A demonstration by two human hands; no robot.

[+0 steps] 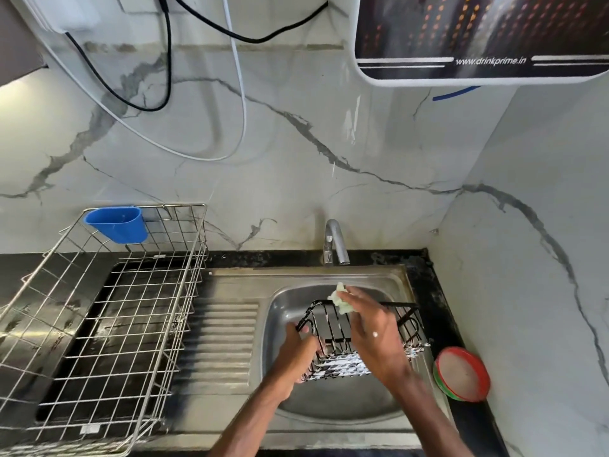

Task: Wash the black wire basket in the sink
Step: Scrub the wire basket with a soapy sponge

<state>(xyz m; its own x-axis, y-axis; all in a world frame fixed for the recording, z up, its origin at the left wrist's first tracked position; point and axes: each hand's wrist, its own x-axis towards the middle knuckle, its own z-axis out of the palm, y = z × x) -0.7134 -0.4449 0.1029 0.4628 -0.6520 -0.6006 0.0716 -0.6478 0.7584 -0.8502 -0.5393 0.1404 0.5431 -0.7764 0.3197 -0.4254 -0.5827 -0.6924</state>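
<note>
Head view: left fingers round black wire basket, right fingers pinching pale scrubber (over sink)

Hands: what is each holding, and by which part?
Left hand grips the black wire basket by its left end; right hand pinches a pale green scrub pad at the basket's far rim.

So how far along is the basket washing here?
Done: the basket, held in the sink, is white with suds along its near side. In hand: the left hand grips its left end while the right hand holds a pale green sponge at the far rim. Left: no water shows at the tap, so the rinse looks not yet done.
</note>
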